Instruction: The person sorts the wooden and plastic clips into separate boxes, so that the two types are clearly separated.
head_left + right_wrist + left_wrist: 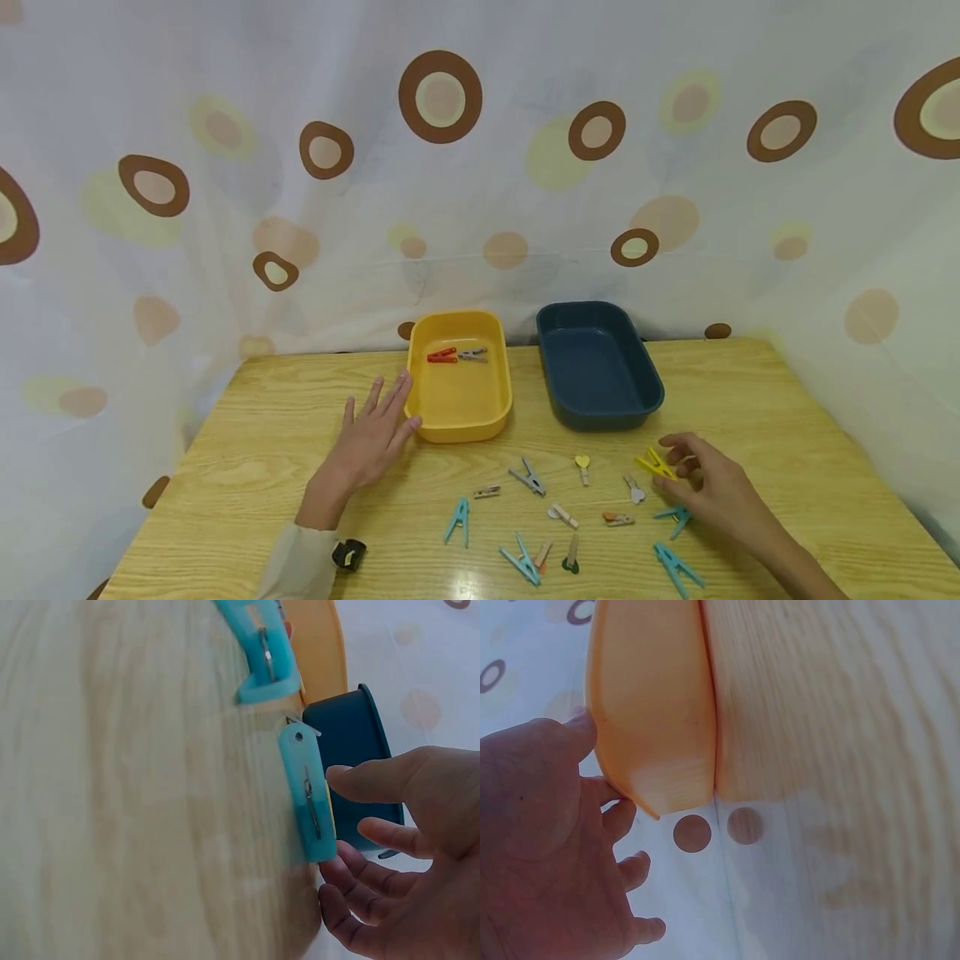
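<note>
Nearest you, a blue peg [677, 570] lies at the table's front edge, right of centre; working left to right from there: your left hand [372, 437] lies flat on the wooden table [247, 442], fingers straight and spread, fingertips touching the left wall of the yellow tray [459, 421], holding nothing. Left wrist view confirms it: palm beside the tray's outer wall, thumb on its rim. That tray holds a red peg [442, 356] and a grey peg [473, 355] side by side near its far end. Right of it, the dark blue tray [600, 400] shows nothing inside. Loose pegs are scattered in front of both trays: a blue one [457, 522], a small wooden one [487, 492], a grey one [528, 477], a heart-topped one [582, 467], more toward the front edge. Your right hand [708, 487] has its fingers curled, pinching the yellow peg [657, 465] just above the table, near the blue tray's front right corner; another blue peg [674, 519] lies just under the palm. Right wrist view doesn't show the yellow peg clearly, so the grip read is from the head view only. My read: you're at pick-up in a sort, peg gripped but not yet carried. Next move calls for a lift clear of its neighbours, a choice of tray, and release over the floor, not the rim. Left hand is placed to steady the yellow tray.
</note>
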### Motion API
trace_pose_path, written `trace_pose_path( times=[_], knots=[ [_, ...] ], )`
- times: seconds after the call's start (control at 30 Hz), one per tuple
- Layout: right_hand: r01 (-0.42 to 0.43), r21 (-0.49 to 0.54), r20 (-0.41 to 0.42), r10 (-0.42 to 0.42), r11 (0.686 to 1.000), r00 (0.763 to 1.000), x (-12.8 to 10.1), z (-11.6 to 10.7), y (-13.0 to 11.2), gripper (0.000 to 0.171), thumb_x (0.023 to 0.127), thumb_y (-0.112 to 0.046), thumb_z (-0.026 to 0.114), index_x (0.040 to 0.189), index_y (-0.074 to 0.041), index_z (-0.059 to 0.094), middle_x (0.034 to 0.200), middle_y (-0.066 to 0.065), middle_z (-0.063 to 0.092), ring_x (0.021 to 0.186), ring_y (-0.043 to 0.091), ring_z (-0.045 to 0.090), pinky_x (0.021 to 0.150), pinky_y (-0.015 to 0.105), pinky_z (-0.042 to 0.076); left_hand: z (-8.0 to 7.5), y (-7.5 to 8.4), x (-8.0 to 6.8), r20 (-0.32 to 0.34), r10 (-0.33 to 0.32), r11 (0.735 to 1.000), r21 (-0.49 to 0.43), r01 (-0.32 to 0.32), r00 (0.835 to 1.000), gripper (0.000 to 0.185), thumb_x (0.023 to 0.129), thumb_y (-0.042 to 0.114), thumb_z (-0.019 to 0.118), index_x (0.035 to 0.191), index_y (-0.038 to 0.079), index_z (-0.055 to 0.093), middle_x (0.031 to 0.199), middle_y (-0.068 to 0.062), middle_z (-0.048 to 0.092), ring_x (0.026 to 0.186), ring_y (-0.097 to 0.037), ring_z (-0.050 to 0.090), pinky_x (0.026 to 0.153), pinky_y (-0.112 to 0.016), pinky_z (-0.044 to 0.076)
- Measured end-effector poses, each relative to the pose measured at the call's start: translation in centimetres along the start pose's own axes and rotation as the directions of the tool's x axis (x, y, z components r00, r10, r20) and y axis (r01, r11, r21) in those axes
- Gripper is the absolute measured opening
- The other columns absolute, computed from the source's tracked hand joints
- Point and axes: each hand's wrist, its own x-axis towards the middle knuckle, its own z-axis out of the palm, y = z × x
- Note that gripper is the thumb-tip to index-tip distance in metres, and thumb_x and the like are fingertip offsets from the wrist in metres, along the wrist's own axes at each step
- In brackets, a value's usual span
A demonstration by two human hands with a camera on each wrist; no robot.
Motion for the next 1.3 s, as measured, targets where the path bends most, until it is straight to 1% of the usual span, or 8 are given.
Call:
trace_pose_path(
  times=[0.1, 0.17, 0.43, 0.57, 0.73, 0.93, 1.07, 1.3],
  knots=[
    [-0.045, 0.007, 0.045, 0.045, 0.999, 0.998, 0.2, 0.0, 0.4, 0.047, 0.085, -0.015, 0.086, 0.124, 0.000, 0.063, 0.102, 0.004, 0.066, 0.084, 0.014, 0.062, 0.067, 0.026, 0.053, 0.1, 0.0, 0.0, 0.005, -0.005, 1.000, -0.009, 0.005, 1.000, 0.068, 0.112, 0.046, 0.036, 0.166, 0.013, 0.013, 0.171, -0.004, 0.012, 0.156, -0.037, 0.007, 0.116, -0.074, 0.002],
    [-0.055, 0.006, 0.055, 0.055, 0.998, 0.997, 0.4, 0.0, 0.6, 0.046, 0.084, -0.013, 0.086, 0.122, 0.001, 0.064, 0.100, 0.004, 0.066, 0.082, 0.012, 0.061, 0.067, 0.025, 0.053, 0.1, 0.0, 0.0, 0.002, -0.006, 1.000, -0.010, 0.006, 1.000, 0.068, 0.112, 0.046, 0.036, 0.166, 0.013, 0.012, 0.171, -0.004, 0.012, 0.156, -0.038, 0.008, 0.116, -0.074, 0.002],
    [-0.054, -0.050, 0.072, 0.057, 0.997, 0.996, 0.5, -0.1, 0.7, 0.030, 0.083, -0.008, 0.084, 0.109, 0.001, 0.071, 0.082, -0.004, 0.063, 0.068, 0.002, 0.053, 0.060, 0.023, 0.048, -0.1, 0.0, 0.0, -0.012, 0.007, 1.000, -0.024, -0.007, 1.000, 0.067, 0.112, 0.044, 0.038, 0.166, 0.011, 0.016, 0.170, -0.006, 0.014, 0.156, -0.038, 0.010, 0.115, -0.075, 0.003],
    [-0.062, -0.057, 0.072, 0.066, 0.996, 0.995, 0.4, -0.1, 0.7, 0.028, 0.084, -0.006, 0.084, 0.108, 0.000, 0.072, 0.081, -0.005, 0.063, 0.068, 0.003, 0.052, 0.059, 0.023, 0.047, 0.1, -0.1, 0.0, -0.018, 0.014, 1.000, -0.026, -0.015, 1.000, 0.067, 0.112, 0.043, 0.039, 0.165, 0.009, 0.016, 0.170, -0.007, 0.015, 0.156, -0.039, 0.010, 0.115, -0.075, 0.004],
    [-0.075, -0.028, 0.063, 0.077, 0.997, 0.995, 0.1, -0.1, 0.5, 0.029, 0.084, -0.004, 0.083, 0.110, 0.000, 0.072, 0.085, -0.003, 0.065, 0.070, 0.004, 0.055, 0.062, 0.023, 0.052, 0.1, 0.0, -0.3, -0.038, 0.025, 1.000, -0.012, -0.026, 0.999, 0.067, 0.112, 0.043, 0.038, 0.165, 0.009, 0.018, 0.170, -0.010, 0.019, 0.155, -0.040, 0.012, 0.114, -0.076, 0.007],
    [-0.038, -0.003, -0.010, 0.038, 0.999, 0.999, -0.2, 0.2, -0.2, 0.029, 0.081, 0.000, 0.085, 0.107, -0.003, 0.074, 0.086, -0.003, 0.066, 0.073, 0.002, 0.057, 0.064, 0.024, 0.056, 0.0, -0.1, -0.5, -0.038, 0.026, 1.000, 0.007, -0.026, 0.999, 0.067, 0.112, 0.046, 0.036, 0.165, 0.010, 0.017, 0.170, -0.007, 0.018, 0.156, -0.038, 0.013, 0.114, -0.076, 0.009],
    [0.026, -0.016, -0.071, -0.027, 1.000, 0.997, -0.1, 0.3, -1.0, 0.031, 0.078, 0.002, 0.086, 0.106, -0.005, 0.075, 0.083, -0.006, 0.064, 0.073, 0.000, 0.057, 0.063, 0.024, 0.056, -0.2, 0.0, -0.4, -0.024, 0.023, 1.000, 0.007, -0.023, 0.999, 0.068, 0.112, 0.046, 0.036, 0.165, 0.011, 0.016, 0.170, -0.007, 0.017, 0.156, -0.038, 0.011, 0.114, -0.075, 0.008],
    [0.112, 0.000, -0.112, -0.112, 0.994, 0.987, 0.5, 0.2, -3.1, 0.036, 0.077, 0.005, 0.086, 0.109, -0.006, 0.074, 0.092, -0.005, 0.069, 0.077, 0.001, 0.060, 0.064, 0.025, 0.057, -0.5, 0.3, -0.1, -0.021, 0.022, 1.000, 0.007, -0.022, 1.000, 0.068, 0.112, 0.046, 0.036, 0.165, 0.010, 0.016, 0.170, -0.007, 0.016, 0.156, -0.038, 0.011, 0.115, -0.074, 0.007]
  ],
)
